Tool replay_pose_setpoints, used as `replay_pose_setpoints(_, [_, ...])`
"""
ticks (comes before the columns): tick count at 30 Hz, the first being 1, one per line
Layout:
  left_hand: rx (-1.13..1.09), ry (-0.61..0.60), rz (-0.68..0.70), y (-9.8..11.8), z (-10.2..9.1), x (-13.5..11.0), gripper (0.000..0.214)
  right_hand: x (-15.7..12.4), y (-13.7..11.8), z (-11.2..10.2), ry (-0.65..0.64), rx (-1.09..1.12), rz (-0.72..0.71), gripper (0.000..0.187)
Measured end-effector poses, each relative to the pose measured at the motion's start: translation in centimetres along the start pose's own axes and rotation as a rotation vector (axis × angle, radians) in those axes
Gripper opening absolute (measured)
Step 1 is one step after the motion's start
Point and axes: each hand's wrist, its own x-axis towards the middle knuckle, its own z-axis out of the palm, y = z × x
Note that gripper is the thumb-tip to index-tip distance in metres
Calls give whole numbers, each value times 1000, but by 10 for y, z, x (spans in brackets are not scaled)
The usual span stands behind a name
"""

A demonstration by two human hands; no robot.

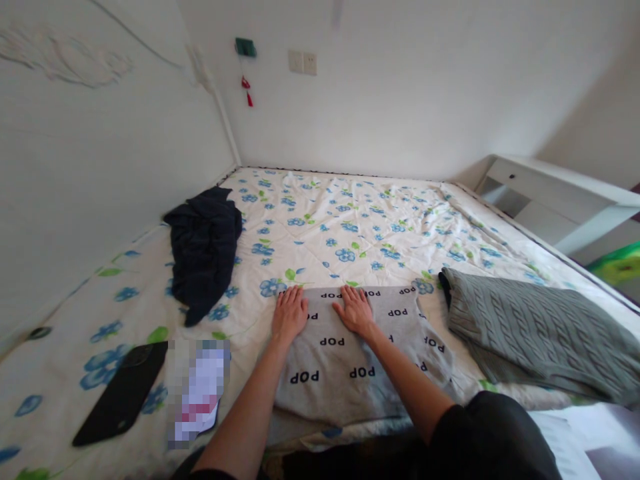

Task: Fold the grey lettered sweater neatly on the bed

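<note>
A grey garment (333,357) printed with black "POP" lettering lies spread on the bed, close in front of me. My left hand (291,313) rests flat on its far left corner, fingers stretched out. Palm down, my right hand (356,311) presses on the far edge near the middle, with the thumb apart from the fingers. Neither hand grips the cloth. The lettering appears upside down from my side. Part of the garment's near edge is hidden by my forearms.
A dark navy garment (205,243) lies crumpled at left. Nearer are a black phone (123,393) and a pixelated item (200,390). A folded grey-green cable-knit sweater (535,327) lies right. The floral bedsheet (320,227) reaches the wall; a white nightstand (555,200) stands beyond the bed.
</note>
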Motion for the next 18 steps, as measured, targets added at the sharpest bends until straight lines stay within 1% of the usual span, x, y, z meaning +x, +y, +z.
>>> replay_pose_setpoints(3, [-19,-27,-11,0,-3,1,63,-7,47,-12,10,-36,56,83])
replay_pose_setpoints(6, [-34,-27,-6,-1,-3,3,64,-15,93,-24,20,-65,133,82])
replay_pose_setpoints(11, [-38,-28,-19,-3,-2,4,64,-26,163,-43,-17,-114,260,79])
replay_pose_setpoints(15, [-1,-51,-43,-7,-4,6,66,-31,205,-52,-75,-111,382,75])
replay_pose_setpoints(18, [22,-63,-51,-9,-7,6,66,-34,223,-56,-112,-85,438,74])
